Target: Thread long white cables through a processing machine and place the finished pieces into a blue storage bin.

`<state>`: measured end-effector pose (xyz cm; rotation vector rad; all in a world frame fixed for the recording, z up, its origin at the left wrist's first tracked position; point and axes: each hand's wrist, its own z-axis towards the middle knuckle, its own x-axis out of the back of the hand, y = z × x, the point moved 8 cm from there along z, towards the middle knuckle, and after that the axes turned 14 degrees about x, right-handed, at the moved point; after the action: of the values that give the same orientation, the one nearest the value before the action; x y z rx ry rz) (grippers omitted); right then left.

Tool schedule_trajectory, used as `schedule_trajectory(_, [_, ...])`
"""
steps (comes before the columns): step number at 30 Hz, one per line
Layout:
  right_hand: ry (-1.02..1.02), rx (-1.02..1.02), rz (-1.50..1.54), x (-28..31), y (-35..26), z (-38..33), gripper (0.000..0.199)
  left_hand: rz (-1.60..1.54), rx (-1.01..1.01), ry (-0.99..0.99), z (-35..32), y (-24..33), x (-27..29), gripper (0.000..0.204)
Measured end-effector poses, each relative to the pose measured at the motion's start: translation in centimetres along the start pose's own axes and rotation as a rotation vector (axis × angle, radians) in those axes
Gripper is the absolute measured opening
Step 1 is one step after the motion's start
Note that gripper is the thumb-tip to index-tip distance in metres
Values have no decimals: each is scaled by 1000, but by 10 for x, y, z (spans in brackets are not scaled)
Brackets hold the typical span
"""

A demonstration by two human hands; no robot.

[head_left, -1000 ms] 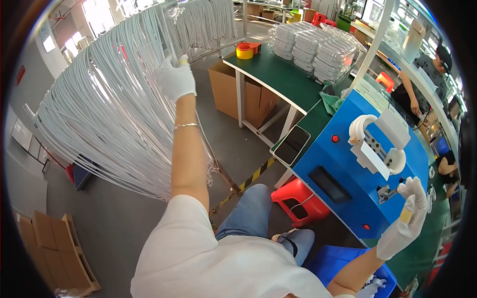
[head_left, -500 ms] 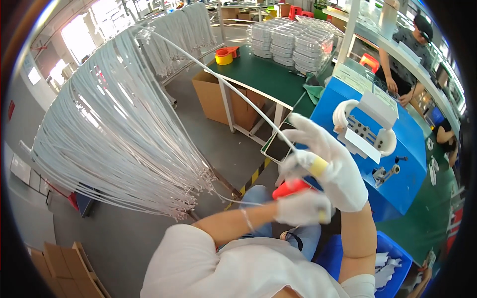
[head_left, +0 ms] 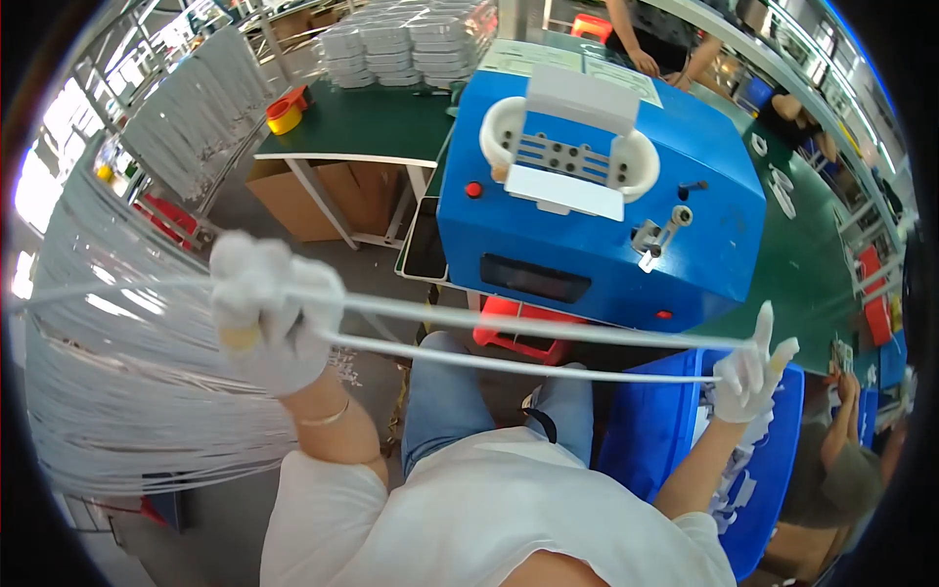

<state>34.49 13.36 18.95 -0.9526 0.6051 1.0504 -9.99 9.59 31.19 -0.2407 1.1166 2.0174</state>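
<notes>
A white cable (head_left: 509,367) is stretched between my two gloved hands in two roughly parallel lengths, over my lap and below the front of a blue machine (head_left: 606,245). At the left, my left hand (head_left: 279,308) is closed around it, blurred by motion. A further length trails from that hand to the left edge. My right hand (head_left: 745,383) grips the other end of the lengths above a blue bin (head_left: 636,416), one finger pointing up. Many white cables (head_left: 147,391) hang in a thick bundle at the left, behind my left hand.
White scraps lie in the blue bin. A green table (head_left: 362,127) bears stacked white trays (head_left: 401,49) and a yellow roll (head_left: 284,119); a cardboard box (head_left: 333,201) stands below. A red stool (head_left: 523,333) is under the machine. Co-workers sit at the right.
My hands have moved apart, left hand to the left and right hand to the right, pulling the cable out between them. The view has turned right toward the blue machine.
</notes>
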Motion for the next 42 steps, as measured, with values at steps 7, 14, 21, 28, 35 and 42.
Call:
schedule_trajectory(7, [305, 580, -1847, -50, -63, -14, 39, 5, 126, 356, -29, -75, 12, 28])
schedule_trajectory(14, [-449, -158, -1475, -114, 109, 5, 34, 276, 686, 223, 3, -174, -49, 35])
schedule_trajectory(21, [-43, -7, -1762, -67, 18, 10, 22, 141, 415, 635, 32, -115, 62, 18])
schedule_trajectory(28, [129, 109, -1713, -51, -19, 8, 15, 402, 471, 578, 60, -114, 55, 17])
schedule_trajectory(35, [55, 247, -1844, -56, -25, 23, 20, 450, 500, 512, 70, -113, 58, 17])
schedule_trajectory(42, [57, 232, -1839, -55, -28, 28, 20, 406, 519, 482, 69, -119, 56, 14])
